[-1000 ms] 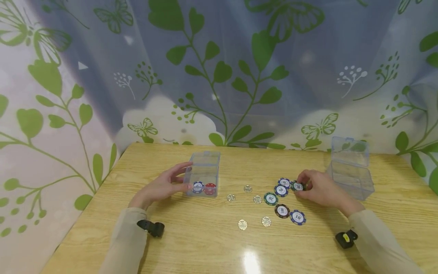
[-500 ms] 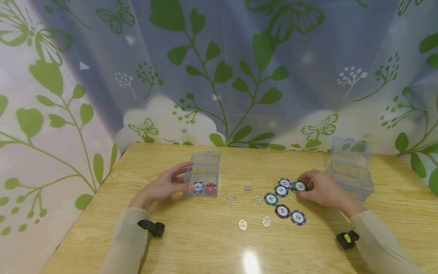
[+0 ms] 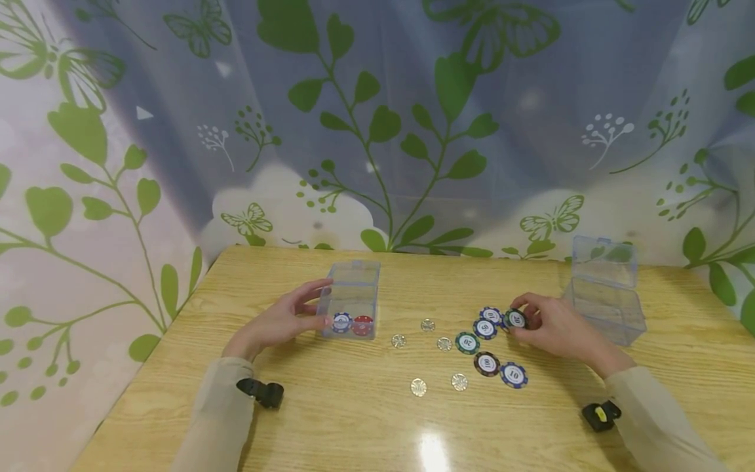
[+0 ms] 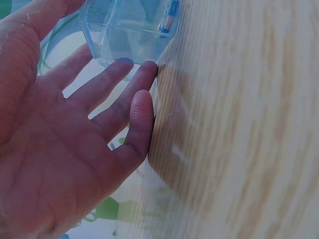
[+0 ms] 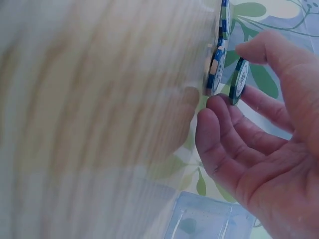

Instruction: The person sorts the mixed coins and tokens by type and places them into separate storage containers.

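My left hand [image 3: 318, 305] lies with straight fingers [image 4: 142, 99] against the left side of a clear plastic box [image 3: 352, 296] that holds a blue chip [image 3: 341, 322] and a red chip [image 3: 362, 324]. My right hand [image 3: 522, 316] pinches a green chip [image 3: 516, 319] between thumb and fingertips, just above the table. In the right wrist view the green chip [image 5: 238, 82] stands on edge, clear of the wood. Left of it, two blue chips [image 3: 485, 328], another green chip [image 3: 467, 342], a dark chip [image 3: 487, 363] and a further blue chip [image 3: 514, 375] lie flat.
Several silver coins [image 3: 444, 343] lie scattered between the box and the chips. A second clear box [image 3: 607, 301] with its lid up stands at the right, behind my right hand. A leaf-patterned curtain [image 3: 377, 131] hangs close around the wooden table [image 3: 354, 426].
My right hand has raised the green chip a little off the table and tilted it. My left hand and the box have stayed still.
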A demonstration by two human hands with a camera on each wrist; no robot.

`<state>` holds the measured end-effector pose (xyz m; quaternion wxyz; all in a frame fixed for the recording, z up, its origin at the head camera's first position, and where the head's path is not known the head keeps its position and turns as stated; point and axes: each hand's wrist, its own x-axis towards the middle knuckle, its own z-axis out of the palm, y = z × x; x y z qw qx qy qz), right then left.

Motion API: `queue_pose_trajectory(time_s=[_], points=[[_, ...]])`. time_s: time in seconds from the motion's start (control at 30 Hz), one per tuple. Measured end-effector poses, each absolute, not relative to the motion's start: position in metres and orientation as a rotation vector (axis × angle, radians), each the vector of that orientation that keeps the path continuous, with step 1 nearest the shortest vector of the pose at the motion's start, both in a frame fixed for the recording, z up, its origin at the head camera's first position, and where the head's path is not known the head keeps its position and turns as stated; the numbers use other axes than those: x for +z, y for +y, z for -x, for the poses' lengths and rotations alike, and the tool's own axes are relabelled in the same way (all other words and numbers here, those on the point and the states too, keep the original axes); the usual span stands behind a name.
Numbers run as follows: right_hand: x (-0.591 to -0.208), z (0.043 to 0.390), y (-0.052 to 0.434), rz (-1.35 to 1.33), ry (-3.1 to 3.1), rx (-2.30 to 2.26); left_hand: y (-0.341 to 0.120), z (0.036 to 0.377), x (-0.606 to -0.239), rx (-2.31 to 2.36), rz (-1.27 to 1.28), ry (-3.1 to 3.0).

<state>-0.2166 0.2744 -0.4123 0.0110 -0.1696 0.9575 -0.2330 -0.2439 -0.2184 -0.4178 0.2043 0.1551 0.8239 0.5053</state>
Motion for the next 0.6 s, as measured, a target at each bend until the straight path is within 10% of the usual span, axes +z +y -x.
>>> queue_pose_trajectory(time_s=[0.6], points=[[-0.4104, 0.2160, 0.2746, 0.493, 2.944, -0.717, -0.2177, 0.2438, -0.4166, 1.420, -0.449, 2.286]])
